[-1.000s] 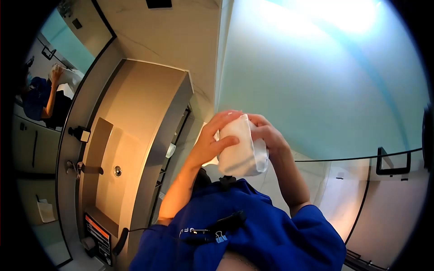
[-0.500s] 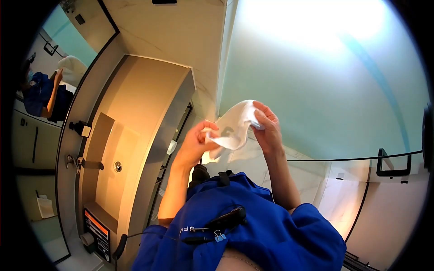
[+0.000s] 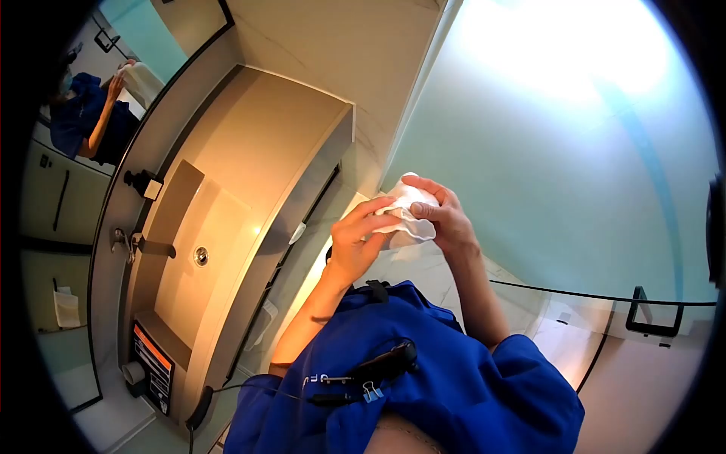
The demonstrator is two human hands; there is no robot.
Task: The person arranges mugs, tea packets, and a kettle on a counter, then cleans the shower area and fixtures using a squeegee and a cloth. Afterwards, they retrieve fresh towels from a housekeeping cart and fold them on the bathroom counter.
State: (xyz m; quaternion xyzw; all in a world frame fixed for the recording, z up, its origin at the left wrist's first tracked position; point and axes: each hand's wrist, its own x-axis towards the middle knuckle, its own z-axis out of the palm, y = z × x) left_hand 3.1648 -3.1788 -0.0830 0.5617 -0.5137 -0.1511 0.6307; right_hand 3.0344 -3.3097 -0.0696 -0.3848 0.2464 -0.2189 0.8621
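A small white cloth (image 3: 413, 228), bunched and partly folded, is held in the air in front of my body. On its left side my left hand (image 3: 354, 240) pinches it, with the fingers bent over its upper edge. My right hand (image 3: 448, 220) grips the other side, the thumb lying on the front and the fingers behind. The cloth's lower edge hangs loose in a wavy fold. Part of it is hidden behind the fingers of both hands.
A beige sink counter (image 3: 283, 106) with a drain (image 3: 201, 256) and a wall faucet (image 3: 155, 248) runs along the left. Above it is a mirror (image 3: 76, 197). To the right stands a frosted glass panel (image 3: 529, 189), with a black handle (image 3: 655, 327) on the glass door below.
My hands have come closer together, and the cloth, spread wider before, is now gathered between them. The camera view has shifted slightly.
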